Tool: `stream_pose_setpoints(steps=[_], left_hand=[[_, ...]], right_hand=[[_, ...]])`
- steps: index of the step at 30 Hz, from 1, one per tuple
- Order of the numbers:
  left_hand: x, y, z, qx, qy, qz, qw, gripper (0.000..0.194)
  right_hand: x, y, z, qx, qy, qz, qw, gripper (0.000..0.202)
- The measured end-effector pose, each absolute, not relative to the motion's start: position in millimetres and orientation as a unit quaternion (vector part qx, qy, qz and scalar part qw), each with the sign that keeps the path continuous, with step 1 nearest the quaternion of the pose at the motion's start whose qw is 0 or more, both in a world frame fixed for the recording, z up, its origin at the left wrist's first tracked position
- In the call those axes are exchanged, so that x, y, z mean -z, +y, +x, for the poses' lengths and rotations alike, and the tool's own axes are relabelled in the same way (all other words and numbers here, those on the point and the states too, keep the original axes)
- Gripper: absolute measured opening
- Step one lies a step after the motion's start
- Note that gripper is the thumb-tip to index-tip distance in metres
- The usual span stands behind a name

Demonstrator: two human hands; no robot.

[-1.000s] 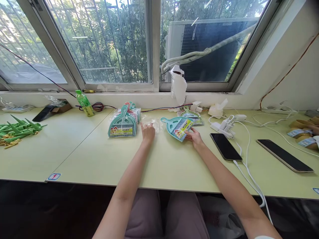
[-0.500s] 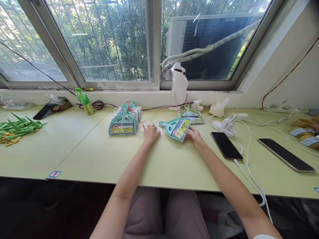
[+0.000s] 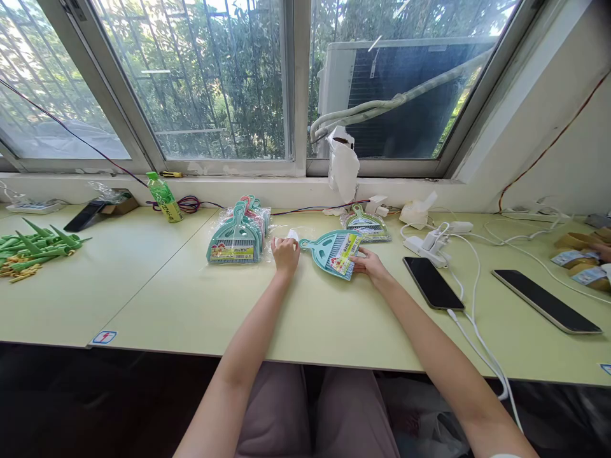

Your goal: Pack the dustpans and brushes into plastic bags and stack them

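A teal dustpan-and-brush set with a yellow label is tilted over the table, its handle pointing left. My right hand grips its wide right edge. Just left of the handle, my left hand pinches a clear plastic bag, which bunches above the fingers. Further left lies a stack of bagged dustpan sets, teal in front with a red one behind. Another bagged set, green and grey, rests behind the one I hold.
Right of me are a phone, a larger dark device, a power strip and white cables. A green bottle stands by the window. Green plastic pieces pile at far left; another person's hand shows at far right.
My left hand has gone from lying spread on the plastic bag to pinching it and lifting its edge. The dustpan set in my right hand has shifted slightly left.
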State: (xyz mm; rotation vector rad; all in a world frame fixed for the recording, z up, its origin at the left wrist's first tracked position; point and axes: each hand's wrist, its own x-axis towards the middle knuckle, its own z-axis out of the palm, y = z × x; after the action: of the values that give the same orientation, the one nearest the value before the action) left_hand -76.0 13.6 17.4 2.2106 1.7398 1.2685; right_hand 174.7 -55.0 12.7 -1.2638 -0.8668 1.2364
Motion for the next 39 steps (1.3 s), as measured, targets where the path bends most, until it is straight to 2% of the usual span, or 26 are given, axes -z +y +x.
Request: stream_pose_setpoints(steps=[7,15,17,20,23,25,29,35,39], left_hand=[[-27,5,-74,-0.439,0.561,0.701,0.020,0.018],[-35,-9,-65,-0.448,0.509,0.734,0.031,0.022],[-36,-13,-62,-0.468,0.527,0.709,0.023,0.032],[-33,-12,-59,-0.510,0.571,0.642,0.026,0.064],[-25,-2,-60,-0.523,0.602,0.597,0.084,0.086],[-18,6,-61,-0.495,0.599,0.611,0.153,0.084],[-9,15,-62,-0.459,0.559,0.652,0.227,0.063],[-9,12,-64,-0.539,0.534,0.620,0.198,0.069],[-14,6,-63,-0.548,0.512,0.647,0.140,0.066]], right_hand=[[-12,-59,163,-0.544,-0.424,-0.506,0.518,0.057],[-15,-64,143,-0.519,-0.363,-0.489,0.600,0.045],[-16,-65,143,-0.513,-0.354,-0.479,0.619,0.045],[-17,-66,144,-0.506,-0.345,-0.459,0.643,0.044],[-19,-67,144,-0.502,-0.349,-0.449,0.652,0.042],[-20,-68,142,-0.501,-0.355,-0.451,0.648,0.044],[-21,-69,138,-0.508,-0.358,-0.459,0.635,0.048],[-24,-71,135,-0.500,-0.376,-0.455,0.634,0.051],[-23,-70,132,-0.496,-0.382,-0.455,0.633,0.055]])
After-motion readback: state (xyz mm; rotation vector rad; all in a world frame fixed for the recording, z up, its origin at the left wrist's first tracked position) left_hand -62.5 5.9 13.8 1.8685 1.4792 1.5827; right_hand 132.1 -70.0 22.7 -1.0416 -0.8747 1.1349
